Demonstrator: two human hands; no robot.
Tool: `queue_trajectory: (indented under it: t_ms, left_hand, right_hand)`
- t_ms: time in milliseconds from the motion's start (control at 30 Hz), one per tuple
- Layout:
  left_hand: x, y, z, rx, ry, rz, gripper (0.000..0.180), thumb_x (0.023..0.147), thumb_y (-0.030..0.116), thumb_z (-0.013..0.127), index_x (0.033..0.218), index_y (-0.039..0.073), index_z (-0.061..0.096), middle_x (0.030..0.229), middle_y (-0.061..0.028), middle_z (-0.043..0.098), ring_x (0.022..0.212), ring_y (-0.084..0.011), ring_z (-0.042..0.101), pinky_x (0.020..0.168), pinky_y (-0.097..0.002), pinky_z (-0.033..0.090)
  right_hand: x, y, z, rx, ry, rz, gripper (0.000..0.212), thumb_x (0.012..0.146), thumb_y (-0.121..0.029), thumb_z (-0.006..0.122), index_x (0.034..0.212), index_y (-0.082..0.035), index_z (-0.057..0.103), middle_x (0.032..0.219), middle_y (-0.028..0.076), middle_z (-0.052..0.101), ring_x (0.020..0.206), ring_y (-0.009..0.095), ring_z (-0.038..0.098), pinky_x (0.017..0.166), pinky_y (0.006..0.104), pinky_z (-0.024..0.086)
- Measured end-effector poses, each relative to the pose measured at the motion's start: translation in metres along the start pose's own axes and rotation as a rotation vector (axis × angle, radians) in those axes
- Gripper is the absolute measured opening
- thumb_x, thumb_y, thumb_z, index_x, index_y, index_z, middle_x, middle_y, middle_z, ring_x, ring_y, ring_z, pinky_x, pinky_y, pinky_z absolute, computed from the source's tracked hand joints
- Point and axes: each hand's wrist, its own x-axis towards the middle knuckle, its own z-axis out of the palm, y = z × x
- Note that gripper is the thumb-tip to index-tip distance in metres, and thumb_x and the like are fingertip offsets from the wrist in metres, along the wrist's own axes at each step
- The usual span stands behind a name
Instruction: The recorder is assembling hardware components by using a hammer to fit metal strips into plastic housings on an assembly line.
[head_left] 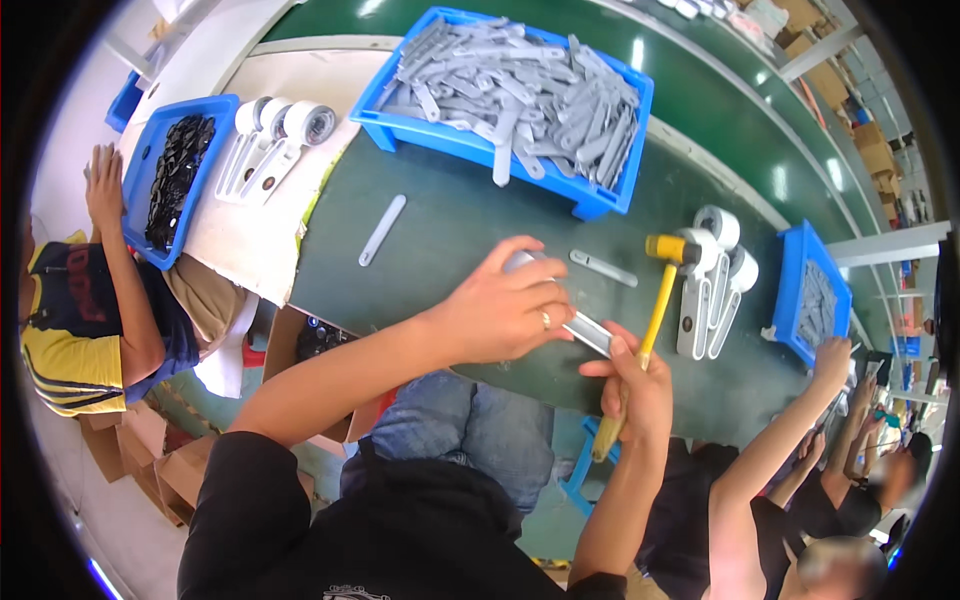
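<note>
My left hand [510, 305] is wrapped over the upper part of a long white-and-grey handle piece [588, 331], hiding most of that end. My right hand [637, 385] grips a yellow mallet [657, 310], its head up and away from me. The right thumb and fingers also touch the lower end of the handle piece. Just beyond my hands a loose grey strip [603, 267] lies on the table, and another grey strip [382, 230] lies farther left. To the right of the mallet, several white long-handled pieces with round heads [712, 290] are grouped together.
A blue bin [480, 150] heaped with grey strips stands on the green table [440, 225]. At left are more white round-headed pieces [275, 150] and a blue tray [180, 110] of black parts beside a co-worker [100, 320]. Another blue bin [790, 300] and several co-workers are at right.
</note>
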Motion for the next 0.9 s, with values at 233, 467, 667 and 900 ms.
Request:
queue_trajectory:
  t_ms: [233, 467, 667, 900]
  left_hand:
    - [-0.003, -0.001, -0.004, 0.035, -0.025, -0.034, 0.025, 0.081, 0.029, 0.084, 0.1, 0.014, 0.078, 0.103, 0.0014, 0.073, 0.108, -0.0195, 0.065, 0.104, -0.0493, 0.048]
    - [0.013, 0.004, 0.002, 0.116, -0.114, 0.19, 0.031, 0.084, 0.016, 0.07, 0.112, 0.027, 0.078, 0.11, 0.0018, 0.073, 0.1, -0.0139, 0.068, 0.111, -0.0488, 0.047]
    - [0.013, 0.004, 0.007, 0.064, -0.132, 0.185, 0.031, 0.081, 0.016, 0.07, 0.109, 0.026, 0.08, 0.1, 0.0032, 0.07, 0.097, -0.0129, 0.066, 0.115, -0.0495, 0.043]
    - [0.01, 0.002, 0.008, 0.09, -0.094, 0.196, 0.032, 0.083, 0.015, 0.072, 0.112, 0.026, 0.079, 0.1, 0.004, 0.07, 0.092, -0.0142, 0.066, 0.112, -0.0504, 0.047]
  right_hand:
    - [0.011, 0.011, 0.001, 0.003, -0.001, -0.053, 0.03, 0.101, -0.022, 0.071, 0.122, 0.0, 0.071, 0.063, 0.006, 0.066, 0.039, 0.006, 0.046, 0.037, 0.0232, 0.03]
    - [0.008, 0.012, 0.0, -0.034, 0.0, -0.092, 0.031, 0.102, -0.026, 0.07, 0.121, -0.001, 0.072, 0.065, 0.005, 0.067, 0.041, 0.005, 0.047, 0.038, 0.0227, 0.03]
    - [-0.003, 0.016, 0.0, -0.132, 0.034, -0.159, 0.035, 0.104, -0.025, 0.067, 0.128, 0.0, 0.066, 0.064, 0.001, 0.061, 0.043, 0.005, 0.046, 0.039, 0.0223, 0.031]
    - [-0.108, 0.04, -0.005, -0.183, 0.134, -0.366, 0.055, 0.113, -0.017, 0.041, 0.163, 0.0, 0.026, 0.064, -0.002, 0.048, 0.048, 0.005, 0.042, 0.043, 0.0211, 0.036]
